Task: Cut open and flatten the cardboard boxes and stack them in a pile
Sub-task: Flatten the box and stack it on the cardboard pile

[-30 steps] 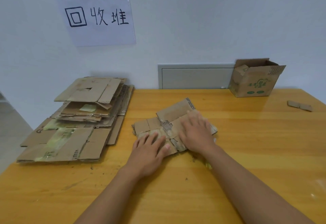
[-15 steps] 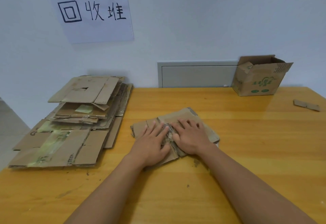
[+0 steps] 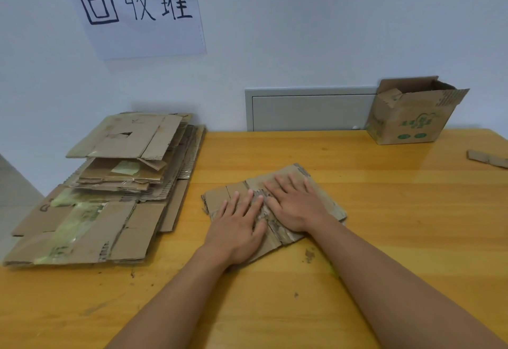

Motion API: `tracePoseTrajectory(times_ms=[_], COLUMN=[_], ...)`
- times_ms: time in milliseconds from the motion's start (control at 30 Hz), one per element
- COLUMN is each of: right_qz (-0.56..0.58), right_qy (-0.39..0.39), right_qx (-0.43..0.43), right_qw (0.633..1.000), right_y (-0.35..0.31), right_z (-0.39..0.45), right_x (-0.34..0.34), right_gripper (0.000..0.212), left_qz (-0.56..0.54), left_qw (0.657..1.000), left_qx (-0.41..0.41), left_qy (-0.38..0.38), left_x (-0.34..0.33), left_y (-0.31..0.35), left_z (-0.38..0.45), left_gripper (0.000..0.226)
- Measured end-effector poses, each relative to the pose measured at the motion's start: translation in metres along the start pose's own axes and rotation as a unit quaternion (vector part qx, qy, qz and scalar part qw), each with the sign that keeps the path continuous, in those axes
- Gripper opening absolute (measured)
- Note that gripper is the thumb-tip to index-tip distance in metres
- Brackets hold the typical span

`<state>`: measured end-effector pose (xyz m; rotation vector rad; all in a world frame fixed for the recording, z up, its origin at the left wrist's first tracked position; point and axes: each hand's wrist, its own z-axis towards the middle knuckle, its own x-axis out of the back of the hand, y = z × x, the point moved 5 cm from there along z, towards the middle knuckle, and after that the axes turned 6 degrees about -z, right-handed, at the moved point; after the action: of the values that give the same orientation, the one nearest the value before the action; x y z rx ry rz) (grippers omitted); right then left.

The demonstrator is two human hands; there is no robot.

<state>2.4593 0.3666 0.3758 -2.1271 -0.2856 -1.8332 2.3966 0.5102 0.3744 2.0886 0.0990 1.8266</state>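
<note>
The flattened box (image 3: 324, 197) lies on the table (image 3: 398, 211) right in front of me, a little right of the table's middle, its torn and ragged fold running between my two hands. My left hand (image 3: 239, 227) presses flat on its near left part, fingers straight and slightly spread, gripping nothing. My right hand (image 3: 298, 205) lies flat just beside it on the right part, fingers also straight and pointing away from me, pressing the cardboard down without clutching it. The two hands almost touch along the ragged seam. A corner of the cardboard shows beyond my right fingertips, and another edge sticks out to the left of my left hand.

To my left, near the table's edge, sits the pile of flattened boxes (image 3: 110, 197), several layers deep, with greenish tape on the lower sheets. At the far right of the table an open box (image 3: 412, 117) stands upright against the wall, its flaps raised and green print on its side. A small cardboard scrap (image 3: 488, 158) lies at the right edge. On the wall above the pile hangs a paper sign (image 3: 137, 10) with handwritten characters, and a grey panel (image 3: 310, 111) is set into the wall behind the table.
</note>
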Motion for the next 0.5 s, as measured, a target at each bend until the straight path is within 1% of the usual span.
tracePoseTrajectory(times_ms=[133,200,333,433,500], right_qz=[0.010,0.005,-0.005,-0.008,-0.015], right_qy=[0.005,-0.003,-0.016,-0.027,-0.042], right_qx=[-0.068,-0.086,-0.079,-0.068,-0.051], right_qw=[0.998,0.996,0.997,0.997,0.998], right_y=[0.004,0.005,0.005,0.011,0.019], right_z=[0.002,0.003,0.003,0.004,0.004], right_x=[-0.001,-0.001,0.001,0.009,0.014], right_gripper=[0.067,0.071,0.072,0.077,0.078], left_qz=[-0.027,-0.040,-0.036,-0.011,-0.015], left_qw=[1.000,0.999,0.999,1.000,1.000], left_qx=[0.007,0.008,0.016,0.015,0.019], left_qy=[-0.010,-0.017,0.002,0.022,0.019], left_x=[0.004,0.005,0.014,0.019,0.015], left_y=[0.000,0.001,0.001,0.004,0.003], left_z=[0.000,0.000,0.005,0.010,0.010], left_gripper=[0.057,0.056,0.056,0.062,0.067])
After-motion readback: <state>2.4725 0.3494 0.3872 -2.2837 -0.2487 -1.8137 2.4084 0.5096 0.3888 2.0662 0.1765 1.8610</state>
